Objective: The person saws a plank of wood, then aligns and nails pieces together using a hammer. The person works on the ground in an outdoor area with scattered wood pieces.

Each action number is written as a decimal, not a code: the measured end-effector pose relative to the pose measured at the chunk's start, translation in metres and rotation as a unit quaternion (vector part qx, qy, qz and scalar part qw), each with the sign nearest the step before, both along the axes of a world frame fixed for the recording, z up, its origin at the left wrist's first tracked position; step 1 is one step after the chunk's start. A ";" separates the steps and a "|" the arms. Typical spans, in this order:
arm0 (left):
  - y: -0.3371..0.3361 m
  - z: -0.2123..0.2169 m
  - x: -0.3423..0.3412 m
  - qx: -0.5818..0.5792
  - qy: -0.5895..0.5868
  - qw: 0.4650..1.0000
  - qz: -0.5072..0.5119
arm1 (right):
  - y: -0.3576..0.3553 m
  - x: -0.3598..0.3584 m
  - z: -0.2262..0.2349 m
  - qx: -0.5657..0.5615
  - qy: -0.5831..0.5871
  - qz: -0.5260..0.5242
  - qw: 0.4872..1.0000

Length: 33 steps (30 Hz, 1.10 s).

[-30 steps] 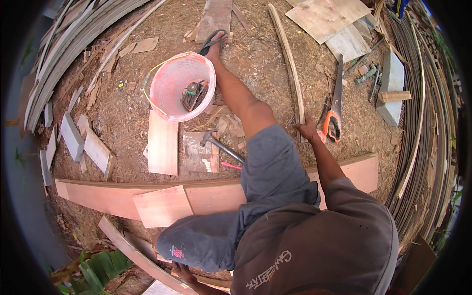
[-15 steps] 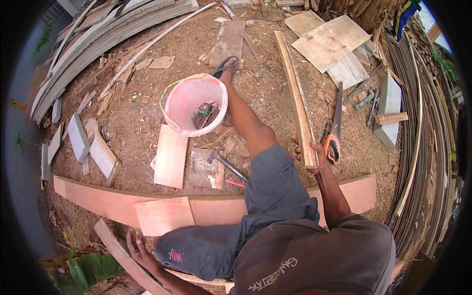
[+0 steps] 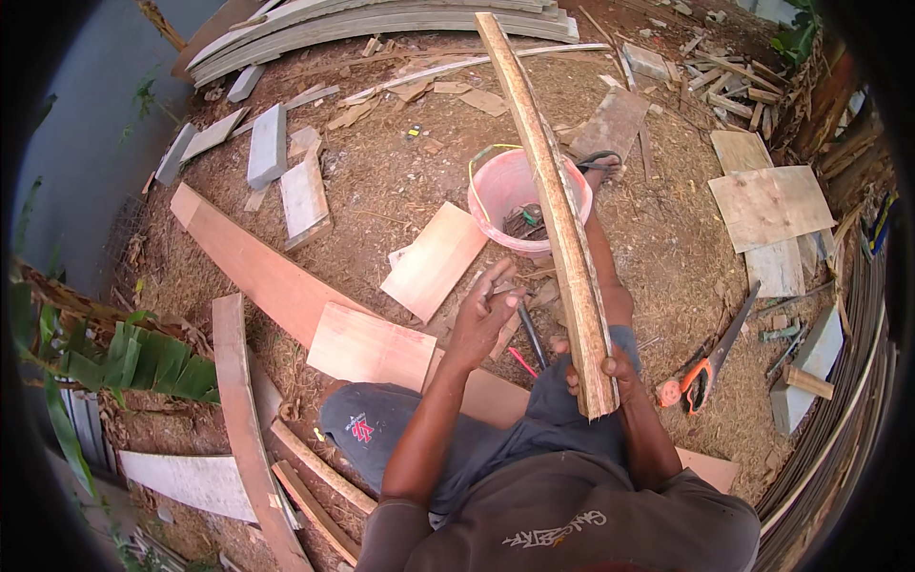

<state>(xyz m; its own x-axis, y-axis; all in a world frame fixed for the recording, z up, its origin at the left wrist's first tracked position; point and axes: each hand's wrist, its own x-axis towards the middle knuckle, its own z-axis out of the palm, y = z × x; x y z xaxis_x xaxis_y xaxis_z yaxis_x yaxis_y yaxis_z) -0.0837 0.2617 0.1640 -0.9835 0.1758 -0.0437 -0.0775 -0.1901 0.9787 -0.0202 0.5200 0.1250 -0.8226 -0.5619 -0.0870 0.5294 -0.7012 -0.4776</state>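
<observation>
The strip (image 3: 546, 176) is held up over the lap, its near end in front of the shirt (image 3: 600, 496) and its length crossing in front of the bucket (image 3: 491, 195). The right hand (image 3: 617, 376) is wrapped round that near end, thumb on 1 side and fingertips on the other. The left hand (image 3: 483, 319) is apart from the strip, fingers spread and part bent, near the hammer (image 3: 533, 336).

With so much length beyond a grip at 1 end, the strip would likely be steadier with both hands on it, the left placed farther out. A firm right wrist should keep the far end from dipping; the rough edges call for a careful grip, without sliding the fingers.

Its long axis runs away from the body, slanting left, the far end pointing toward the stacked planks (image 3: 400, 38). Whether that end touches anything is hard to tell from above.
</observation>
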 end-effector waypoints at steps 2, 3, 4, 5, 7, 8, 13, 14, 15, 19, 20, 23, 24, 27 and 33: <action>-0.003 0.002 -0.013 0.071 -0.019 0.997 0.036 | -0.026 0.000 0.004 -0.018 0.004 0.067 0.998; -0.010 0.002 -0.017 0.112 -0.038 0.991 0.054 | -0.037 0.001 0.004 -0.026 0.003 0.099 0.995; -0.020 0.002 -0.021 0.154 -0.055 0.984 0.070 | -0.047 0.005 0.005 -0.037 -0.008 0.113 0.993; -0.033 0.002 -0.024 0.194 -0.046 0.978 0.062 | -0.055 0.006 0.004 -0.044 -0.005 0.143 0.989; -0.060 -0.001 -0.025 0.273 -0.037 0.960 0.043 | -0.067 0.012 0.000 -0.051 0.000 0.206 0.977; -0.071 -0.003 -0.021 0.342 -0.059 0.937 0.037 | -0.071 0.012 -0.003 -0.055 -0.006 0.241 0.969; -0.114 -0.023 0.016 0.331 -0.016 0.937 0.107 | -0.090 0.007 -0.029 0.019 -0.003 0.364 0.931; -0.120 -0.027 0.025 0.323 -0.007 0.938 0.122 | -0.094 0.006 -0.035 0.044 0.008 0.382 0.923; -0.126 -0.031 0.031 0.311 -0.003 0.939 0.144 | -0.099 0.004 -0.040 0.052 0.013 0.385 0.922; -0.154 -0.039 0.046 0.244 -0.048 0.947 0.205 | -0.118 -0.002 -0.052 0.173 0.118 0.344 0.916; -0.159 -0.040 0.050 0.229 -0.022 0.946 0.227 | -0.120 -0.003 -0.052 0.217 0.169 0.314 0.909; -0.178 -0.039 0.055 0.207 0.003 0.944 0.258 | -0.124 -0.004 -0.049 0.316 0.109 0.291 0.896; -0.182 -0.038 0.057 0.209 0.014 0.940 0.269 | -0.124 -0.003 -0.048 0.337 0.098 0.277 0.895; -0.193 -0.036 0.065 0.202 0.033 0.934 0.295 | -0.124 0.001 -0.048 0.357 0.147 0.253 0.887; -0.208 -0.032 0.078 0.203 0.077 0.900 0.378 | -0.126 -0.015 -0.075 0.447 0.236 0.190 0.842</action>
